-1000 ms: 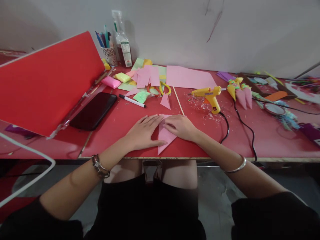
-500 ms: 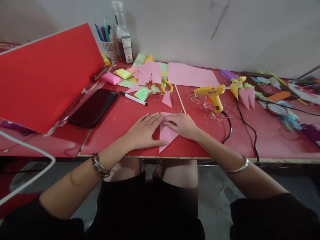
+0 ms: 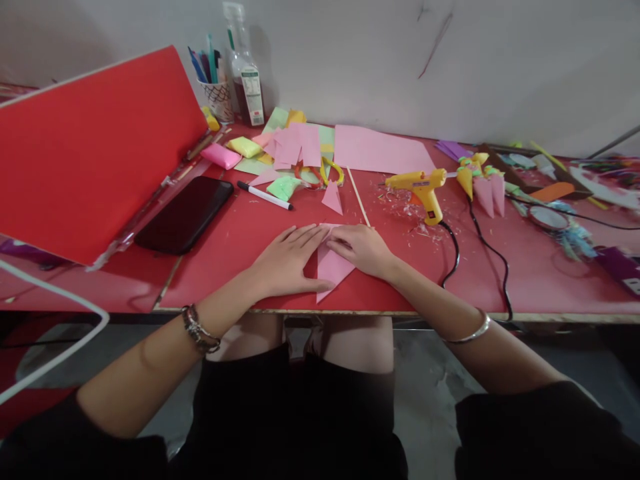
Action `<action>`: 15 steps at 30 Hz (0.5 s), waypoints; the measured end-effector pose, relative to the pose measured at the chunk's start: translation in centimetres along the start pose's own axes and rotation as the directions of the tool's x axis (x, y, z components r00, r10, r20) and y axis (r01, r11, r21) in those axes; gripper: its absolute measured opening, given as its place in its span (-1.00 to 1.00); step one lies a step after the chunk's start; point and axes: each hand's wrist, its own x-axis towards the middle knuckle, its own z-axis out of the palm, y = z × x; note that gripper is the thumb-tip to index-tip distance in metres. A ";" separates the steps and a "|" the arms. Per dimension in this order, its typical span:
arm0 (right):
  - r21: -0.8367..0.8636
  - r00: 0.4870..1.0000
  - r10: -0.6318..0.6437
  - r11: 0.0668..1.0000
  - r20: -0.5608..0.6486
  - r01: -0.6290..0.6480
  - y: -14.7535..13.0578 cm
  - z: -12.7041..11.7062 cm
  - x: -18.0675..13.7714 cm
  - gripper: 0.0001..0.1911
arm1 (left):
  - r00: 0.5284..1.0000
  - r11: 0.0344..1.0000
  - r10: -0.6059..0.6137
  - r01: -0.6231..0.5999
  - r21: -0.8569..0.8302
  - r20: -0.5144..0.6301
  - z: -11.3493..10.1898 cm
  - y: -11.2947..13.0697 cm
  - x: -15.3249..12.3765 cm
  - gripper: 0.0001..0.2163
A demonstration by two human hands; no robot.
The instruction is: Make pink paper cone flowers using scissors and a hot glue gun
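A folded piece of pink paper (image 3: 334,267) lies on the red tabletop near its front edge, one pointed corner toward me. My left hand (image 3: 293,263) rests flat along the paper's left side, fingers stretched out and thumb across its lower part. On the paper's upper right, my right hand (image 3: 364,250) presses down with curled fingers; its fingertips are partly hidden. Just beyond my hands are a thin wooden stick (image 3: 358,195) and a small cut pink paper piece (image 3: 333,198). To the right, a yellow glue gun (image 3: 423,190) lies on its side.
A black phone (image 3: 185,215), a marker (image 3: 265,196) and a large red board (image 3: 100,147) are on the left. Behind lie pink sheets (image 3: 383,148), scissors (image 3: 331,172) and clay packets (image 3: 221,156). A bottle (image 3: 249,90) stands by the wall. Black cords (image 3: 490,250) run over the right side.
Both hands stay on the pink paper with almost no movement. The whole view has shifted very slightly.
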 end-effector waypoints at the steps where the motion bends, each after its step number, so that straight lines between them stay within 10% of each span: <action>1: 0.004 1.000 -0.002 1.000 0.002 0.002 0.0 0.0 0.0 -0.82 | 1.000 1.000 -0.004 0.004 -0.004 0.004 0.0 0.0 0.0 -0.18; 15: 0.072 0.999 0.016 0.997 -0.028 -0.014 -0.1 0.1 0.1 -0.76 | 0.980 0.993 -0.050 0.029 -0.114 -0.190 0.1 0.8 -1.5 -0.49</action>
